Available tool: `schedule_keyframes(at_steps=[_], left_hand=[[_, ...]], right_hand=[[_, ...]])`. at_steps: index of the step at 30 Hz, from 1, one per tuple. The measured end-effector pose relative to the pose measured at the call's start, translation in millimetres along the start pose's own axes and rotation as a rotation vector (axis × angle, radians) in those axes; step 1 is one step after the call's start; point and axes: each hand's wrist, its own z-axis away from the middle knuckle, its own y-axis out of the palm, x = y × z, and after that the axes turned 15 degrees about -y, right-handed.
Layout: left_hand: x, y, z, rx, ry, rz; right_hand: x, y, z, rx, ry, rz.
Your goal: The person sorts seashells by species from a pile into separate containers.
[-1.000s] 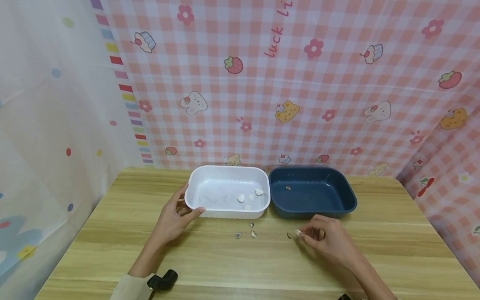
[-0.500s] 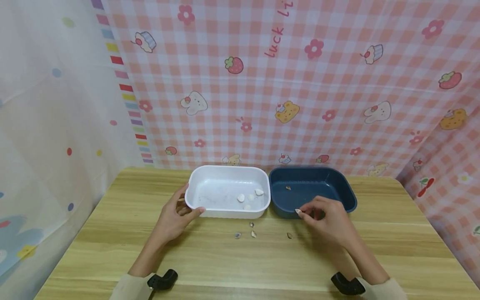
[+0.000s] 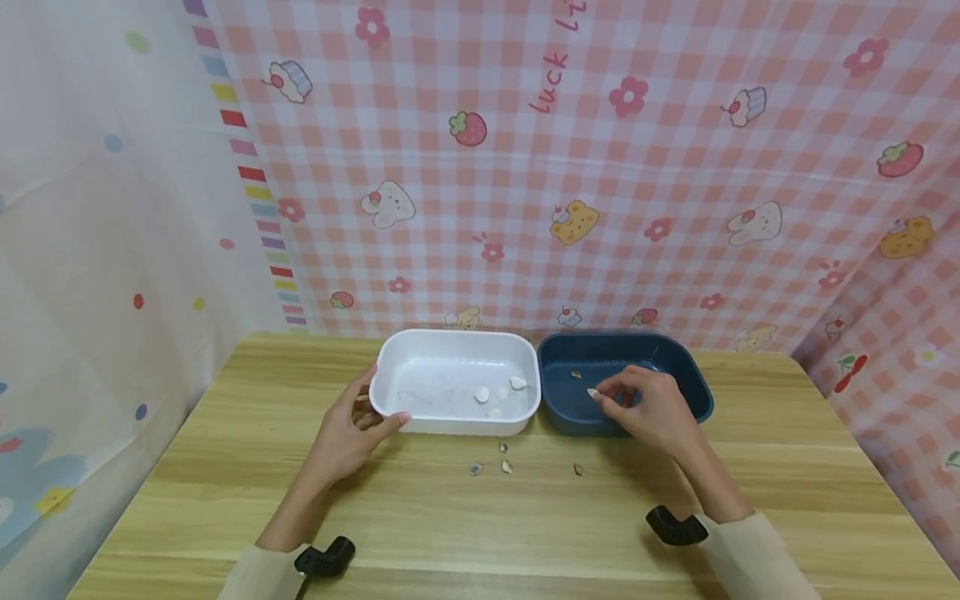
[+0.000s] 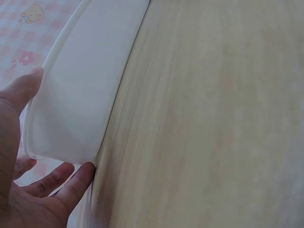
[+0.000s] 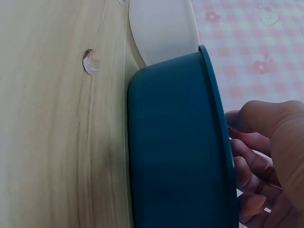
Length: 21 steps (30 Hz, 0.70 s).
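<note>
Right hand (image 3: 645, 408) pinches a shell piece (image 3: 592, 392) over the blue tub (image 3: 693, 383), left hand (image 3: 348, 433) grips the white tub (image 3: 390, 354); three bits (image 3: 507, 467) remain on the desk (image 3: 225, 500).

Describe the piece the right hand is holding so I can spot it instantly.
Find the blue tub, right of the white tub on the table. Over its near-left part hovers the right hand; the pale shell piece is pinched at its fingertips. Unlike the bits lying in the tubs and on the table, it is held up.
</note>
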Motion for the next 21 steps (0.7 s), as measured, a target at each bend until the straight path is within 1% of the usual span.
schedule_keyframes(at_steps=[3,8,15,21], left_hand=[[0.1,-0.5,-0.1,0.001,-0.002,-0.001],[1.1,-0.8,0.3,0.001,-0.001,-0.002],[1.3,-1.1,0.5,-0.005,0.004,-0.009],[-0.4,-0.5,0.2,0.001,0.004,-0.003]], right_hand=[[-3.2,2.7,-5.3,0.007,0.01,0.003],[-7.2,6.6,-13.3,0.016,0.052,-0.008],[-10.5,10.5,-17.6,0.063,0.123,-0.022],[-9.5,10.0,-12.5,0.048,0.109,-0.036]])
